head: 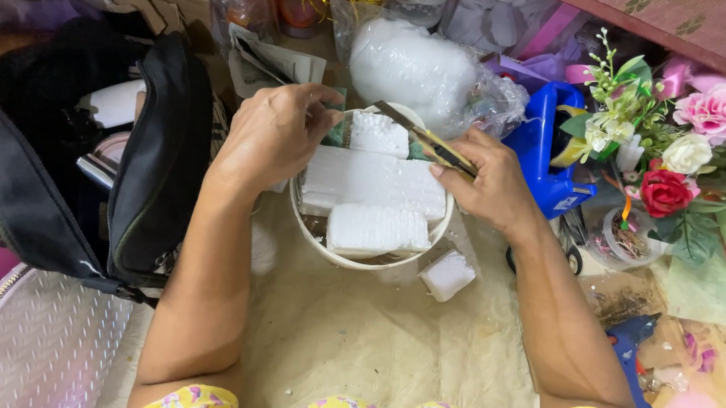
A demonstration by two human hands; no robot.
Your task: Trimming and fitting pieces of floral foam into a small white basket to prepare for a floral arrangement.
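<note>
Gripping a knife (426, 139) — right hand (492, 184) over foam blocks (376, 184).

Head camera looks steeply down, close above the hands (381, 160).

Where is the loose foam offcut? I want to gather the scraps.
In the head view the loose foam offcut lies on the cream cloth, right of centre, just outside the lower right rim of the white bowl and beside the right forearm.
</note>
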